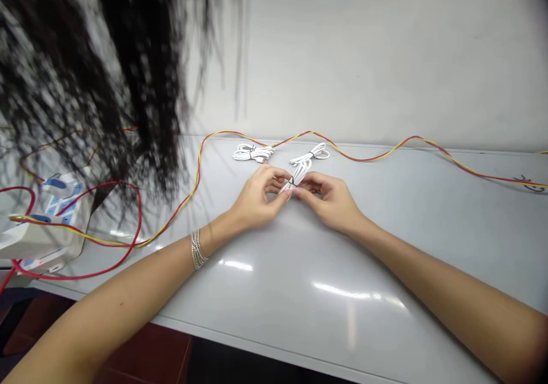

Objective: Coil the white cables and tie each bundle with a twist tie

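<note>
Cable bundle (296, 180) sitting between left hand (257, 198) and right hand (329, 201); left coil (252, 153) and right coil (310, 154) lying behind hands on desk (342, 292); wire (363, 157) running behind coils, before wall (363, 59); power strip (47, 224) sitting far left.

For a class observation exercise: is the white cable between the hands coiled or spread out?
Coiled: the white cable is folded into narrow loops, bound by a black tie, held between left hand and right hand.

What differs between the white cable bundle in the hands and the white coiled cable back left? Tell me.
The white cable bundle stands tilted, pinched by the left hand and right hand; the white coiled cable lies flat, untouched. The bundle looks narrow, the coil wider. Both have a black tie.
</note>
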Demonstrator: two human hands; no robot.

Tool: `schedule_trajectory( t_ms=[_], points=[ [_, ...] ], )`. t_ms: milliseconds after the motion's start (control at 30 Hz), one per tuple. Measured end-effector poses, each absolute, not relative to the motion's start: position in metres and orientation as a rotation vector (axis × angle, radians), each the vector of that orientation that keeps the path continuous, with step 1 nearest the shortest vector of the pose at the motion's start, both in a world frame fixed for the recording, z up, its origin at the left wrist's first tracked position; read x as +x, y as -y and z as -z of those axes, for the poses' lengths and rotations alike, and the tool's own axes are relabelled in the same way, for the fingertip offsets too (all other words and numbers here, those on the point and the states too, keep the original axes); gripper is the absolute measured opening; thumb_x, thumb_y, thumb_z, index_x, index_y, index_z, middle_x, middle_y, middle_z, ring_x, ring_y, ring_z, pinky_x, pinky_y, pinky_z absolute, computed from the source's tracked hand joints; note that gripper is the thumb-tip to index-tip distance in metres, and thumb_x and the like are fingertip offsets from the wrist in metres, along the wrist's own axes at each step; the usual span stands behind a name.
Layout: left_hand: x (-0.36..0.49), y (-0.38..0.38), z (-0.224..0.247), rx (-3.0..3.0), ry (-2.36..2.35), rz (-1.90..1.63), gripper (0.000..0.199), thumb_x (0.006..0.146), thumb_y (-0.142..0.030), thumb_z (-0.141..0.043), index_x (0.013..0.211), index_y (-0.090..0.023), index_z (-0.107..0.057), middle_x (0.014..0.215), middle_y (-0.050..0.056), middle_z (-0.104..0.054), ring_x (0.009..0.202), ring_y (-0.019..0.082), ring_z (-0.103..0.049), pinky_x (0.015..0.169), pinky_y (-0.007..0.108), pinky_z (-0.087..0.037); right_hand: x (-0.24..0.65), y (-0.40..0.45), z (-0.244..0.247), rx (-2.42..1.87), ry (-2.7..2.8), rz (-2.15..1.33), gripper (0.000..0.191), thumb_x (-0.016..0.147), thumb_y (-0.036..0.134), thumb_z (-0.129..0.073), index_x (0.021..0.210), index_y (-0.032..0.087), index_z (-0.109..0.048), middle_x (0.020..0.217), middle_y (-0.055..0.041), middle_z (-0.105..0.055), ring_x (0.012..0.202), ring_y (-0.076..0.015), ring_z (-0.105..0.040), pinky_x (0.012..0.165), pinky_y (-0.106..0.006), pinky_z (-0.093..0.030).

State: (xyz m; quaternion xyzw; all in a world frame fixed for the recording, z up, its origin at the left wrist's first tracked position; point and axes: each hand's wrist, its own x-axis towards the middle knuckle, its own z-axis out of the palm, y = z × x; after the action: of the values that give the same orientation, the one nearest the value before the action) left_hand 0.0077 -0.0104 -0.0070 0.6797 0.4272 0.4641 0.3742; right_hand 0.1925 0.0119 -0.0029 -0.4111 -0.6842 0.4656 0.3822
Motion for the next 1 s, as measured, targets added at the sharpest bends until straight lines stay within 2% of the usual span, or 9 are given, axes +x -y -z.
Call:
schedule_trajectory(
  t_ms=[100,233,400,767,1000],
  points=[
    [0.007,0.009,0.008,1.605,-1.068,-1.155,0.027,0.083,-0.03,-0.069,0.103,-0.015,-0.058,0.099,0.007,-0.061,0.081,0.013,-0.067,0.079,0.028,-0.059,0.193,-0.011,0.003,-1.048,1.746,-1.177,0.028,0.083,0.04,-0.068,0.1,0.017,-0.068,0.091,-0.0079,-0.075,0.083,-0.0215,-0.071,0.078,-0.036,-0.055],
    [0.007,0.008,0.003,1.592,-1.132,-1.192,0.032,0.078,-0.033,-0.076,0.099,-0.015,-0.059,0.092,0.006,-0.067,0.085,0.015,-0.069,0.083,0.028,-0.058,0.192,-0.01,0.002,-1.061,1.785,-1.157,0.029,0.086,0.041,-0.065,0.103,0.017,-0.068,0.097,-0.0093,-0.076,0.089,-0.023,-0.071,0.079,-0.036,-0.055],
    [0.008,0.011,-0.002,1.577,-1.178,-1.206,0.036,0.076,-0.032,-0.078,0.097,-0.017,-0.053,0.084,0.004,-0.069,0.077,0.014,-0.07,0.077,0.026,-0.058,0.193,-0.009,0.003,-1.043,1.803,-1.175,0.031,0.086,0.039,-0.065,0.107,0.017,-0.067,0.1,-0.0102,-0.075,0.091,-0.0235,-0.07,0.084,-0.039,-0.055],
    [0.008,0.012,-0.002,1.64,-1.135,-1.253,0.019,0.086,-0.029,-0.066,0.095,-0.017,-0.054,0.093,0.005,-0.066,0.085,0.014,-0.069,0.077,0.025,-0.056,0.192,-0.007,-0.001,-1.004,1.79,-1.197,0.035,0.083,0.038,-0.07,0.111,0.018,-0.066,0.097,-0.0085,-0.075,0.084,-0.0205,-0.07,0.081,-0.038,-0.055],
    [0.007,0.011,-0.001,1.64,-1.117,-1.242,0.021,0.09,-0.034,-0.062,0.095,-0.015,-0.057,0.092,0.005,-0.065,0.083,0.014,-0.068,0.077,0.026,-0.057,0.193,-0.008,0.002,-1.01,1.793,-1.146,0.031,0.083,0.037,-0.069,0.107,0.018,-0.065,0.099,-0.0085,-0.074,0.086,-0.0202,-0.069,0.08,-0.037,-0.054]
  ],
)
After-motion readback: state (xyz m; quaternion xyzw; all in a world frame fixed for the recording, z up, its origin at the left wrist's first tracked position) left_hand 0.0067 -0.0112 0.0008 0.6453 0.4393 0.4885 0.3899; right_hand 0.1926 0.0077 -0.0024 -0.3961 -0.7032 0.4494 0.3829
